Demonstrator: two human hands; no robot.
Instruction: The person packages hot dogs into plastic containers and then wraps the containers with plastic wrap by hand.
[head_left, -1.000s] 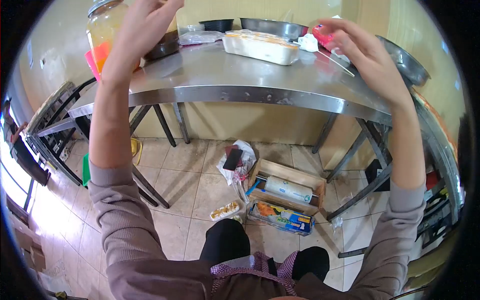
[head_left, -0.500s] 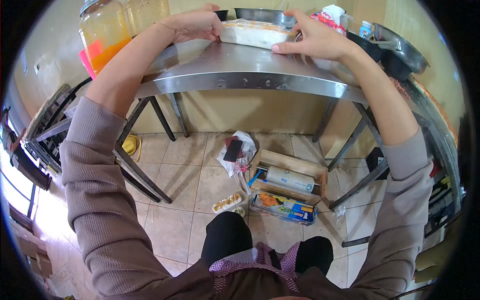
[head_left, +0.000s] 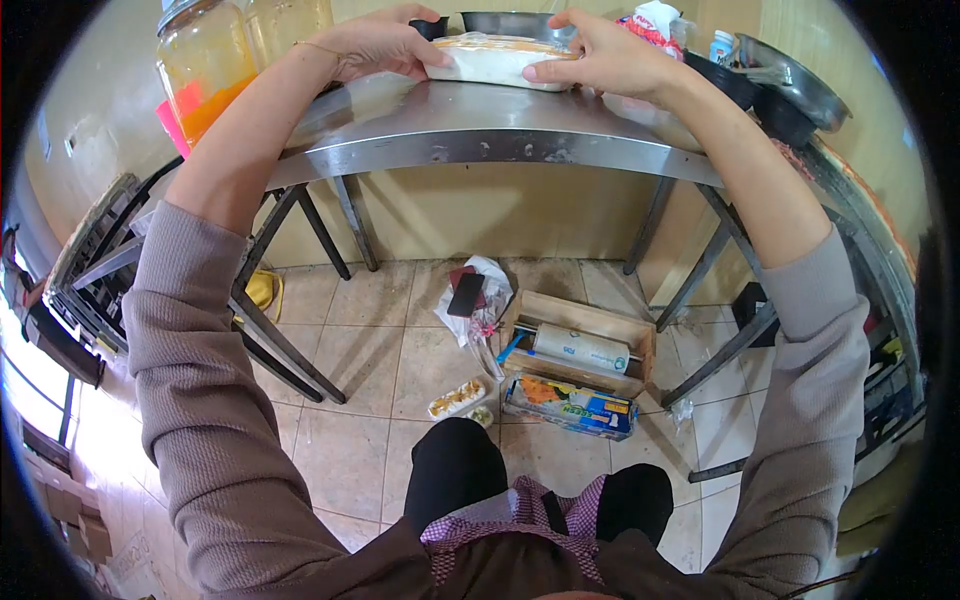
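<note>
White tub (head_left: pixel 484 66) lies btwn my L hand (head_left: pixel 385 45) & R hand (head_left: pixel 612 62), long axis L–R, neither nearer, both half-curled w/ hold of an end each.

Glare bleaches the floor tiles (head_left: pixel 105 435) below and left of the gripping left hand (head_left: pixel 385 45). Fisheye distortion bows the steel tabletop (head_left: pixel 470 110) beneath.

A metal table (head_left: pixel 430 112) carries a white tub (head_left: pixel 480 68), a metal bowl (head_left: pixel 515 23) and jars (head_left: pixel 205 55).
</note>
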